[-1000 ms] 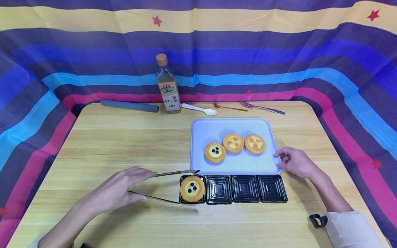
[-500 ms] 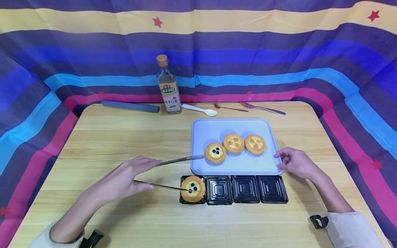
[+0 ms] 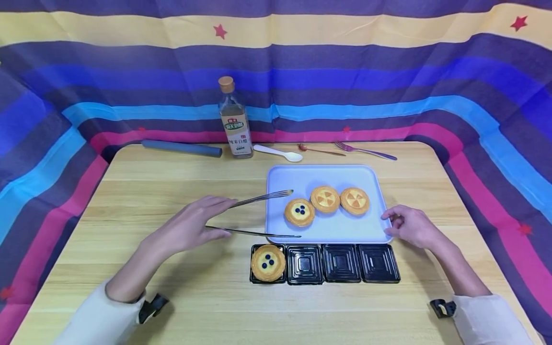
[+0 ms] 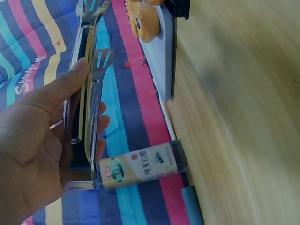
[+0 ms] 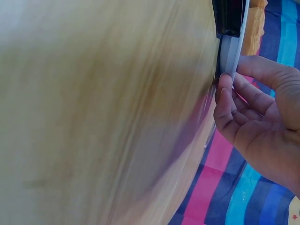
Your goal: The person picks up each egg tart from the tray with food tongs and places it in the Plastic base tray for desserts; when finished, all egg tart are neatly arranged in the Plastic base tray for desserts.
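In the head view my left hand [image 3: 196, 223] holds metal tongs [image 3: 265, 197], their arms spread wide. The tong tips hang over the left part of a pale tray [image 3: 366, 179], on either side of a blueberry-topped tart [image 3: 294, 221]. Nothing is between the tips. Two tarts with triangular topping pieces, one in the middle [image 3: 325, 207] and one at right [image 3: 354, 209], lie beside it. My right hand [image 3: 411, 226] pinches the tray's right rim between thumb and fingers, as the right wrist view also shows. Another blueberry tart [image 3: 268, 273] sits in the leftmost black square holder [image 3: 253, 278].
Three more black square holders, among them one at far right [image 3: 379, 263], line the tray's front edge. Behind stand a vinegar bottle [image 3: 236, 132], a grey-blue rod [image 3: 181, 148], a white spoon [image 3: 292, 156], a small copper-coloured spoon [image 3: 321, 150] and a fork [image 3: 366, 150].
My left hand has moved the spread tongs forward and right, from around the tart in the black holder to over the tray. The right hand has stayed at the rim.
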`<state>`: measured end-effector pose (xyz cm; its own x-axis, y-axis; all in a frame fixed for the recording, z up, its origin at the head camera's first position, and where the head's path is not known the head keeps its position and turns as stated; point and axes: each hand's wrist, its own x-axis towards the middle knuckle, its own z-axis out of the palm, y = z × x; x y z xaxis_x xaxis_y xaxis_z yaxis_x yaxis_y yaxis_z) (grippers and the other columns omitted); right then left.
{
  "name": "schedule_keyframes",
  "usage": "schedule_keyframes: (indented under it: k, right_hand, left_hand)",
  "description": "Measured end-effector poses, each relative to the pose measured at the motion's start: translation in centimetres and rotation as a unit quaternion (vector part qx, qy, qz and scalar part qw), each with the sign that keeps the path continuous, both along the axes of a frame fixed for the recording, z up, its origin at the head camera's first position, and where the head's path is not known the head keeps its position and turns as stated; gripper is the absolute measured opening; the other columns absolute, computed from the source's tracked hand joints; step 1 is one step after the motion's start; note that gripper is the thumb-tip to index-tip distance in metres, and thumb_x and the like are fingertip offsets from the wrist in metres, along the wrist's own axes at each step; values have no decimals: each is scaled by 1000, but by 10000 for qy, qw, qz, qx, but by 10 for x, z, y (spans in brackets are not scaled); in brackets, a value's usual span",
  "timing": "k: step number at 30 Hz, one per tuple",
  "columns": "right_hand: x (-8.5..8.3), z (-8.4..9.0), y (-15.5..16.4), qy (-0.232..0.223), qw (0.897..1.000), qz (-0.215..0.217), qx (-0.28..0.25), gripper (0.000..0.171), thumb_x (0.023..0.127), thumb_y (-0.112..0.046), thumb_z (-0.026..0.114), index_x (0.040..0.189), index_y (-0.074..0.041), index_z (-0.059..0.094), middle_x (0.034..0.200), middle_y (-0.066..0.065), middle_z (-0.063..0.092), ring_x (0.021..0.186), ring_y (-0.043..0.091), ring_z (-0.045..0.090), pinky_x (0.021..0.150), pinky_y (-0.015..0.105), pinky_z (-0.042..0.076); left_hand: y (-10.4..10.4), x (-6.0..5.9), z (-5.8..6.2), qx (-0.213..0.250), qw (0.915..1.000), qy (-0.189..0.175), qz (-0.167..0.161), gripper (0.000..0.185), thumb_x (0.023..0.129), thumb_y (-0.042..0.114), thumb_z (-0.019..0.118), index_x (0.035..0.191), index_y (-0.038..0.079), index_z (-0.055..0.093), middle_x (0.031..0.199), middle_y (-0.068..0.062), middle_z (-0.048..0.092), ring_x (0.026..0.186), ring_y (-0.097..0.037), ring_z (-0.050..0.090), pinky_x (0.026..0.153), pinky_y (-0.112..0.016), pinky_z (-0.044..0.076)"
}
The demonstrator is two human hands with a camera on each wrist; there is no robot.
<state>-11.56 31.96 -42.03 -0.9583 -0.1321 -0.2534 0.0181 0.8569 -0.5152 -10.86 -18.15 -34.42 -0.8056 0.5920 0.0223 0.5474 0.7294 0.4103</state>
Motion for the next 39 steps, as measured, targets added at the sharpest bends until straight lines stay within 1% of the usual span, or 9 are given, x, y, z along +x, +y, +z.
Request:
schedule_keyframes:
  k: [7,9,12,17,25,39]
  right_hand:
    - [-1,1,-1,31,10000,38,22,32,76,-7,74,105,-1,63,76,4,60,69,15,51,54,21,39]
    - [-1,2,-1,28,10000,35,23,31,76,-7,74,105,-1,63,76,4,60,69,15,51,54,21,39]
    - [-1,2,-1,12,10000,17,9,31,76,-7,74,105,-1,63,76,4,59,69,15,51,54,21,39]
    - [-1,2,-1,58,10000,32,14,31,76,-7,74,104,-1,63,76,4,59,68,15,51,54,21,39]
    - [0,0,-1,5,10000,-22,-25,31,76,-7,74,105,-1,63,76,4,59,69,16,51,53,21,39]
    - [1,0,-1,-4,10000,-55,-45,31,76,-6,74,105,-1,63,77,5,59,69,16,51,53,21,39]
  left_hand:
    - [15,-18,-9,62,9996,99,-242,66,79,31,76,136,8,52,133,-12,58,124,-30,53,103,-47,45]
    - [19,-23,-12,2,9994,135,-317,65,79,31,76,136,8,52,132,-13,58,123,-31,53,103,-48,45]
    - [24,-28,-15,-110,9990,198,-397,66,80,32,75,136,8,51,132,-13,57,123,-31,53,103,-48,45]
    - [29,-35,-18,-216,9986,172,-455,65,80,31,76,135,7,52,133,-14,57,124,-32,53,104,-48,44]
    - [33,-39,-23,-212,9983,135,-529,63,80,29,76,134,5,53,131,-16,58,122,-33,54,104,-48,44]
    - [33,-38,-26,-178,9979,214,-590,59,82,28,74,132,4,55,128,-15,61,119,-32,56,102,-48,46]
